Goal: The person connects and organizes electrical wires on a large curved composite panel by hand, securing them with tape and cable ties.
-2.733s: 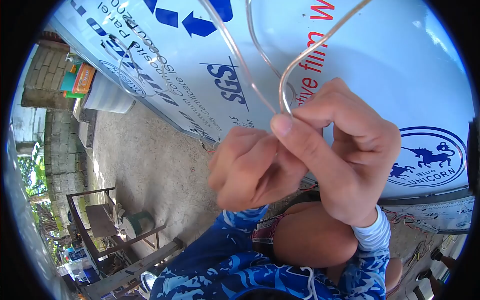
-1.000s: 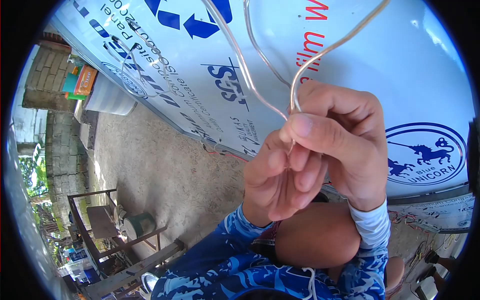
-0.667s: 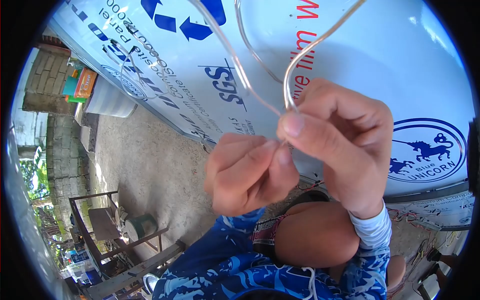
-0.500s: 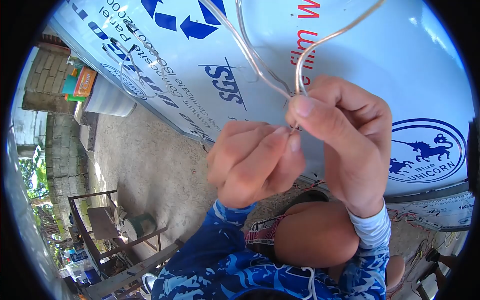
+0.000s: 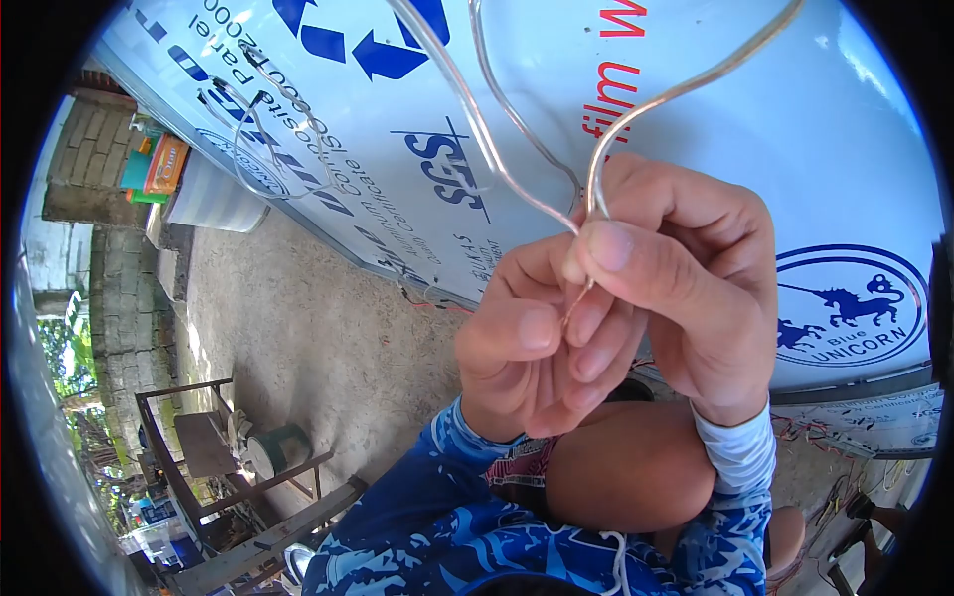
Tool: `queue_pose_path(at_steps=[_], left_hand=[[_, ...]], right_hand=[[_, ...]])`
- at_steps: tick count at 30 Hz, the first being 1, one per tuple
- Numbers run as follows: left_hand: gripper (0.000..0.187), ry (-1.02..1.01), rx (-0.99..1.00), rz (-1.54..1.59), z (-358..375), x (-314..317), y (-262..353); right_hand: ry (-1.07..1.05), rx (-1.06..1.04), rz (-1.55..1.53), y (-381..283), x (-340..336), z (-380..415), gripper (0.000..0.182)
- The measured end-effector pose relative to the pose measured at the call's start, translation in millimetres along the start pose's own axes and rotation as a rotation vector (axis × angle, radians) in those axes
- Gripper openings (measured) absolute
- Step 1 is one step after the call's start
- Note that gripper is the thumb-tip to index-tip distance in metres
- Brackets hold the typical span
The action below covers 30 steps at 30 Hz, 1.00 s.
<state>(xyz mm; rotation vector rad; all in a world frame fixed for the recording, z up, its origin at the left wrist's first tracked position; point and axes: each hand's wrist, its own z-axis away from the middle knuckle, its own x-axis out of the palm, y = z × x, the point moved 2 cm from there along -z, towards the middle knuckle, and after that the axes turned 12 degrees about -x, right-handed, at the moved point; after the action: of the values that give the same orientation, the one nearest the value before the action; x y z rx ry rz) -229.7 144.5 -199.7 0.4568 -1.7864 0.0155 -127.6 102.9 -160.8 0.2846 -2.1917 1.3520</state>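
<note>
My right hand (image 5: 696, 278) pinches clear-sheathed electrical wires (image 5: 603, 149) between thumb and index finger. The wires come together at this pinch, and their bare, twisted copper end (image 5: 576, 303) sticks out below the thumb. Just under it is my left hand (image 5: 542, 343), its thumb spread away from the curled fingers, which lie behind and beside the copper tip. Behind both hands stands a large panel (image 5: 537, 60) covered in printed protective film.
Another bundle of wire (image 5: 283, 109) hangs against the panel at upper left. A metal frame (image 5: 189, 447) stands on the concrete floor (image 5: 298, 308) at lower left. An orange box (image 5: 167, 164) sits near a striped white container (image 5: 214, 204). Loose wires (image 5: 835, 437) lie at lower right.
My left hand has loosened its pinch on the copper end, turning palm up with the thumb moved away. My right hand keeps its pinch on the wires.
</note>
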Motion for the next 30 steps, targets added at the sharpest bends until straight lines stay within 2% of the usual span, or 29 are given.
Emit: queue_pose_path(at_steps=[3,4,6,7,8,9,10,12,13,15,16,18,19,21,23,28,30], left_hand=[[0.021,0.009,-0.028,-0.011,1,0,1],[0.021,0.010,-0.031,-0.013,1,2,1],[0.014,0.162,0.084,-0.168,4,5,1],[0.014,0.165,0.084,-0.169,4,2,1],[0.011,0.321,0.479,-0.871,7,-1,8],[0.011,0.364,0.654,-1.242,5,-1,9],[0.011,0.464,0.875,-1.578,4,-2,10],[0.013,0.468,1.469,-1.864,0,-1,9],[0.013,0.472,1.468,-1.865,3,0,11],[0.013,0.498,1.344,-1.887,9,-1,17],[0.013,0.509,1.300,-1.894,11,-3,18],[0.014,0.606,1.130,-1.511,19,-13,21],[0.014,0.608,1.128,-1.510,23,-19,22],[0.018,0.680,0.995,-1.494,27,-34,25],[0.021,0.694,0.973,-1.526,22,-42,22],[0.032,0.728,0.959,-1.473,2,-64,10],[0.033,0.781,1.037,-1.786,-1,-67,7]], right_hand=[[0.016,0.021,0.013,-2,0,2,0.019],[0.004,-0.030,0.019,-2,-1,2,0.016],[-0.004,-0.080,0.021,-1,-2,4,0.014],[-0.021,-0.197,0.153,-2,-2,6,0.011],[-0.032,-0.255,0.218,-4,-3,6,0.010],[-0.038,-0.313,0.284,-5,-4,7,0.008],[-0.125,-0.415,0.527,-10,-5,5,0.007],[-0.216,-0.514,0.770,-9,-6,3,0.006],[-0.170,-0.501,0.706,-3,-6,3,0.006],[-0.127,-0.492,0.643,2,-10,2,0.007],[-0.126,-0.489,0.739,3,-12,2,0.009],[-0.127,-0.482,0.836,5,-14,3,0.011],[-0.124,-0.453,0.892,6,-15,4,0.011],[-0.124,-0.418,0.947,8,-16,4,0.012],[-0.139,-0.501,1.164,7,-13,3,0.012],[-0.119,-0.523,1.310,5,-15,1,0.014],[-0.129,-0.522,1.341,4,-13,0,0.015]])
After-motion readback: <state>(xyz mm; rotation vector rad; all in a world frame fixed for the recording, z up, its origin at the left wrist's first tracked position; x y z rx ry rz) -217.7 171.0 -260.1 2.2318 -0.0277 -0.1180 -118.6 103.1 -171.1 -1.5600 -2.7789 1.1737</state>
